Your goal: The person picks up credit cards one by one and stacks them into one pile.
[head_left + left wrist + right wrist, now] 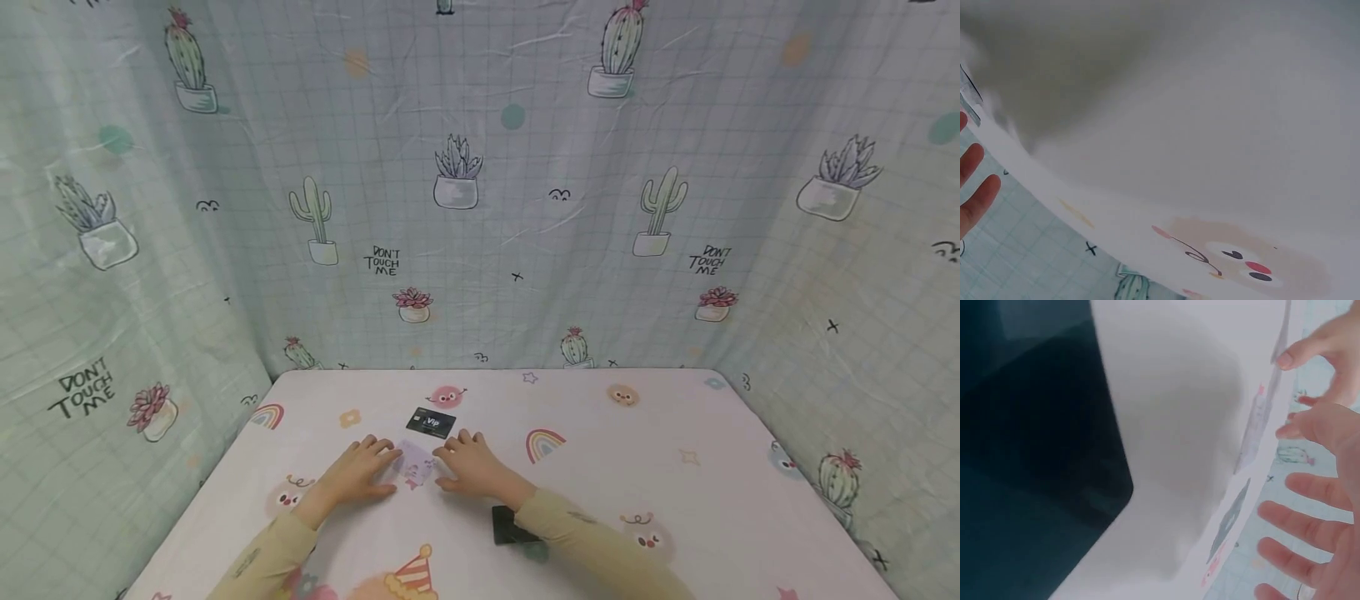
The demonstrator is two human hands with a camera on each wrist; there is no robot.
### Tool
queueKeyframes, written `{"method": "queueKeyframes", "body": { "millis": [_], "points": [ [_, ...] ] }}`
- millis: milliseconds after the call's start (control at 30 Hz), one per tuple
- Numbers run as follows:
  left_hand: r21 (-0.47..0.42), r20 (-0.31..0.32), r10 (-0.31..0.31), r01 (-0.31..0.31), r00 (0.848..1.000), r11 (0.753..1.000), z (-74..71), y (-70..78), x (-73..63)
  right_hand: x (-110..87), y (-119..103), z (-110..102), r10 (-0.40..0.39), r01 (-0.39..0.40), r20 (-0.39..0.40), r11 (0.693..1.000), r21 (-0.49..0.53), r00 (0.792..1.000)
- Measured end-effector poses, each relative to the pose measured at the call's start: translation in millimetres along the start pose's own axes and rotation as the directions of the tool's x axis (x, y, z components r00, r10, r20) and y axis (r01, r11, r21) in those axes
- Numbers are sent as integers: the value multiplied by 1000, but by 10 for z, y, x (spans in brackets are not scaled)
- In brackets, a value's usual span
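A pale purple card (pixel 414 465) with a small pink printed figure lies on the table between my two hands. My left hand (pixel 362 471) is at its left side, fingertips right at the edge and thumb lower down. On the other side my right hand (pixel 472 468) has its fingertips close to the card's right edge. The right wrist view shows the right fingers (pixel 1300 525) spread, with the purple card (pixel 1252 434) beyond them. Just behind it lies a black card (pixel 431 422) marked "Vip". Only some left fingers (pixel 979 194) appear in the left wrist view.
A flat dark rectangular thing (pixel 510 527) lies partly under the right forearm and fills the left of the right wrist view. The white tabletop (pixel 600 467) has printed cartoon faces and rainbows. Cactus-print curtains (pixel 510 233) hang behind and at both sides.
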State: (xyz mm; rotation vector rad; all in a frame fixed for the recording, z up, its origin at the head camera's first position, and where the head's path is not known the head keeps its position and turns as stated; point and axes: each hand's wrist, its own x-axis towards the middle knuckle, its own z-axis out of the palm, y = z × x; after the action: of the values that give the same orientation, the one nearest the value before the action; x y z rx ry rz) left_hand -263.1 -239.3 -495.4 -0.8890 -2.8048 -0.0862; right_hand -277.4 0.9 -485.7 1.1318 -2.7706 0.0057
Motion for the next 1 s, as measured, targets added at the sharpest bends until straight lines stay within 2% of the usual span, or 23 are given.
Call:
{"method": "queueKeyframes", "body": {
  "millis": [100, 433, 700, 833, 967, 1000],
  "points": [
    [14, 11, 7, -7, 1000, 1000, 11, -21, 16, 33, -12, 39, -16, 16, 1, 999, -52, 1000],
    [71, -21, 68, -67, 997, 995, 95, -130, 61, 105, -14, 126, -72, 69, -13, 987, -145, 997],
    [133, -84, 148, -136, 985, 982, 124, -173, 99, 178, -79, 132, -105, 104, 7, 967, -232, 994],
    [174, -59, 158, -146, 986, 974, 143, -196, 124, 201, -107, 161, -121, 113, -12, 950, -291, 993],
    [189, -27, 159, -152, 987, 970, 157, -228, 143, 213, -150, 141, -119, 112, -2, 945, -306, 993],
    [188, -20, 159, -153, 987, 970, 162, -240, 146, 218, -152, 160, -124, 112, -20, 944, -311, 992]
  ]
}}
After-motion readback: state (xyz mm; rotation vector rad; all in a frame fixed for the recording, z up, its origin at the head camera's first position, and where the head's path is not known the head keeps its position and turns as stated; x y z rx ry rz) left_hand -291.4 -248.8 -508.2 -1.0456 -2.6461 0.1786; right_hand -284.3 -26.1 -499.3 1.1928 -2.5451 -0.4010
